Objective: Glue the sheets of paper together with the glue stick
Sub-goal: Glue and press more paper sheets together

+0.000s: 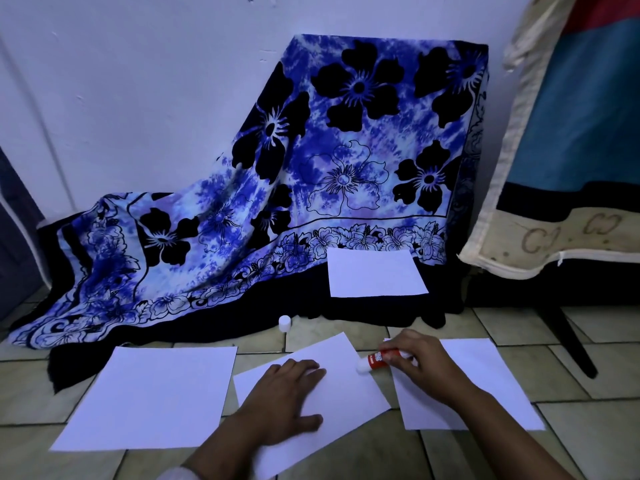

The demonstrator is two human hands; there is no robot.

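Three white sheets lie on the tiled floor: a left sheet (pixel 152 396), a tilted middle sheet (pixel 343 386) and a right sheet (pixel 485 375). My left hand (pixel 284 400) presses flat on the middle sheet. My right hand (pixel 419 358) grips a red glue stick (pixel 375 359), its white tip touching the middle sheet's right edge. The stick's white cap (pixel 284 323) stands on the floor behind the sheets. A fourth sheet (pixel 375 271) rests further back on dark cloth.
A blue flowered cloth (pixel 311 161) drapes over something against the white wall (pixel 138 81). At the right hangs a padded cover (pixel 571 133) above a dark furniture leg (pixel 571 341). Beige floor tiles (pixel 588 445) surround the sheets.
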